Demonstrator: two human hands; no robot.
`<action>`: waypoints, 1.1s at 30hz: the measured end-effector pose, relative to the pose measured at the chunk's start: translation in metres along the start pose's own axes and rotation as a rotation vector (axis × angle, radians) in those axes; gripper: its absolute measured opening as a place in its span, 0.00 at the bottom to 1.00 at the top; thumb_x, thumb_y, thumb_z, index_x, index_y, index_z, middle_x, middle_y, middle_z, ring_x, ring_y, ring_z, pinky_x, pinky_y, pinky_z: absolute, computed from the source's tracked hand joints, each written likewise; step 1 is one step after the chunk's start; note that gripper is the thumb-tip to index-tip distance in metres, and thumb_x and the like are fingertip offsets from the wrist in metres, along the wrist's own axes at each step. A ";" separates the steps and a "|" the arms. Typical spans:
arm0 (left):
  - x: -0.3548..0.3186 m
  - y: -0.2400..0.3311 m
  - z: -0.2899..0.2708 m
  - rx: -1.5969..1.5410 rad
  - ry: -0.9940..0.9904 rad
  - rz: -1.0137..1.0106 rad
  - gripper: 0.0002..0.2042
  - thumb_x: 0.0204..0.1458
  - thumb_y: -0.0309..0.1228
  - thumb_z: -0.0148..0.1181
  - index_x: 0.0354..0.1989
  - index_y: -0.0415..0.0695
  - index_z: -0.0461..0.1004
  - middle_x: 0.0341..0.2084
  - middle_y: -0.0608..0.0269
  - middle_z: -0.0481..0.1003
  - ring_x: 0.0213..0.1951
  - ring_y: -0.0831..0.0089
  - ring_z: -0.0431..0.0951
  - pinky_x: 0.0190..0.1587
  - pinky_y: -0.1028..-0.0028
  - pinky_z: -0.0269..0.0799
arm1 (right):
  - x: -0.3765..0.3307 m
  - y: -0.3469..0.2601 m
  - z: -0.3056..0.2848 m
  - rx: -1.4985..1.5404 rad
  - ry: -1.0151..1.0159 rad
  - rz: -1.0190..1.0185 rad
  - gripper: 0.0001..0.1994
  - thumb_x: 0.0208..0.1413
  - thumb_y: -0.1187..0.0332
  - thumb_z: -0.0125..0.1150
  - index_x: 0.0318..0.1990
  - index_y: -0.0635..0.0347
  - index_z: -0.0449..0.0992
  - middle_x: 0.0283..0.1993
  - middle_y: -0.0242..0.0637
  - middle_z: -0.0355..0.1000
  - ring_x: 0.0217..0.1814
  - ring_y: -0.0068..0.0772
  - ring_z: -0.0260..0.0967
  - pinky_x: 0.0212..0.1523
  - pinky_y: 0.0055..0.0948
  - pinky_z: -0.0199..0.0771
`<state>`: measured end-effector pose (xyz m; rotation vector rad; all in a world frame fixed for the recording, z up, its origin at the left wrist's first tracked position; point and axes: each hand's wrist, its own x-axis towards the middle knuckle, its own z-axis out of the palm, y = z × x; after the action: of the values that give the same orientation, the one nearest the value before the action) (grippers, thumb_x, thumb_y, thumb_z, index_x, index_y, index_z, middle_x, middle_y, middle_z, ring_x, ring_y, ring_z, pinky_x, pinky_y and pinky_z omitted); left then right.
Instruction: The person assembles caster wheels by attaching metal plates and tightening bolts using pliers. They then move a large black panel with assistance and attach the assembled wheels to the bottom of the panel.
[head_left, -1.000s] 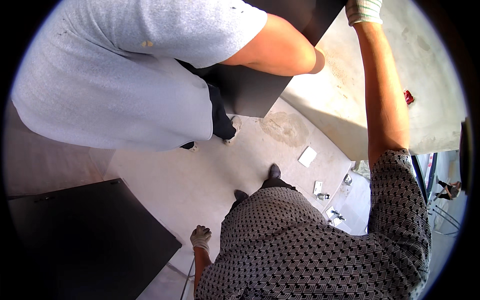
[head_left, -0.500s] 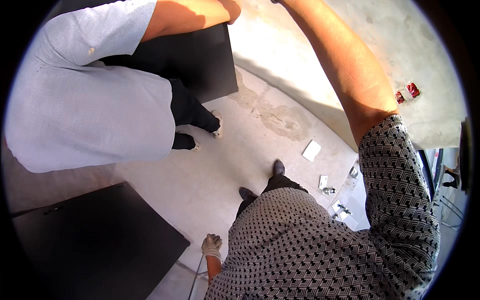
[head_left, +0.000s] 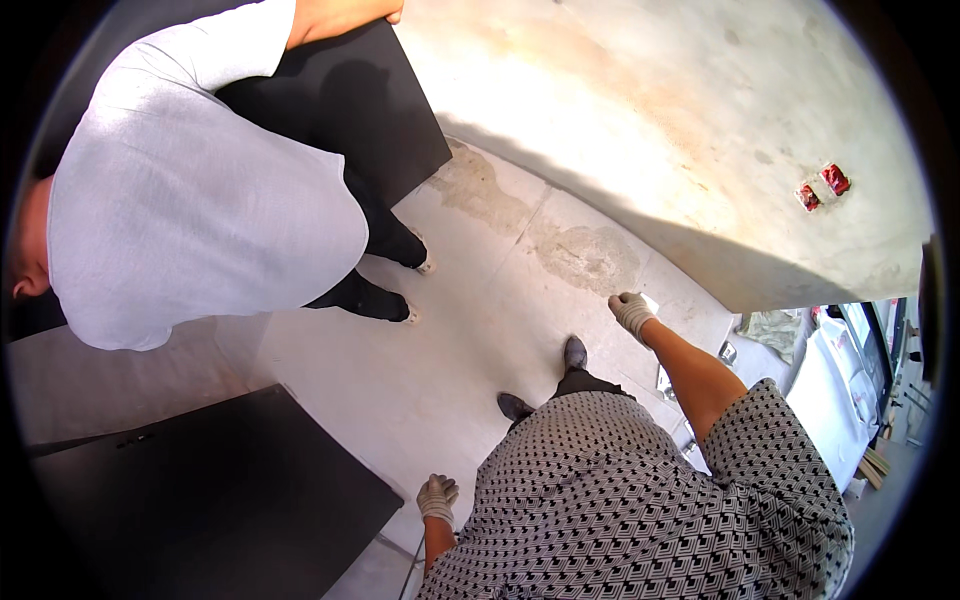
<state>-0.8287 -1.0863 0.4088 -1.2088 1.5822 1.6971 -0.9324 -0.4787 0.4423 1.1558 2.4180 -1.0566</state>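
Note:
My right hand [head_left: 632,315], in a pale knit glove, is lowered over the floor with its fingers curled together; nothing shows in it. Behind it, a white flat piece [head_left: 651,302] is partly covered from view. At my left side hangs my left hand [head_left: 437,499], gloved too, its fingers loosely bent and a little apart, holding nothing visible. It is nearest the corner of a large black panel [head_left: 230,490] at lower left. Another person in a light grey shirt [head_left: 200,200] stands at upper left, one arm over a second black panel [head_left: 350,110].
A pale plastered wall [head_left: 640,120] runs along the far right, with two red wall boxes [head_left: 822,187] set in it. Small metal fittings [head_left: 727,352] lie on the floor [head_left: 440,350] at right. Beyond are white sheeting [head_left: 825,390] and wooden strips [head_left: 873,467].
My right arm has come down from the wall to over the floor. The other person has leaned, and the far black panel has shifted left. My left hand stays low.

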 end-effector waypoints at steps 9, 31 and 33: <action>0.063 0.018 0.005 0.070 -0.216 0.035 0.25 0.60 0.50 0.62 0.48 0.37 0.73 0.39 0.49 0.81 0.31 0.63 0.83 0.35 0.66 0.80 | -0.080 0.153 0.036 0.511 -0.022 0.656 0.14 0.60 0.58 0.53 0.44 0.58 0.74 0.28 0.36 0.73 0.25 0.34 0.71 0.27 0.37 0.73; 0.099 0.083 0.061 0.382 -0.264 0.112 0.15 0.64 0.40 0.59 0.41 0.37 0.73 0.28 0.56 0.78 0.24 0.67 0.78 0.26 0.70 0.75 | -0.091 0.136 0.075 0.778 0.157 0.471 0.21 0.64 0.54 0.54 0.53 0.61 0.76 0.35 0.34 0.76 0.28 0.28 0.73 0.28 0.31 0.73; 0.106 0.103 0.071 0.546 -0.283 0.143 0.17 0.64 0.43 0.59 0.43 0.38 0.74 0.30 0.56 0.80 0.25 0.67 0.80 0.28 0.69 0.76 | -0.120 0.148 0.082 0.829 0.218 0.542 0.21 0.64 0.53 0.53 0.53 0.61 0.76 0.35 0.34 0.77 0.29 0.28 0.73 0.29 0.31 0.74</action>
<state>-0.9830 -1.0576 0.3632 -0.5708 1.8149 1.3108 -0.7481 -0.5431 0.3711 2.1020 1.5878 -1.8440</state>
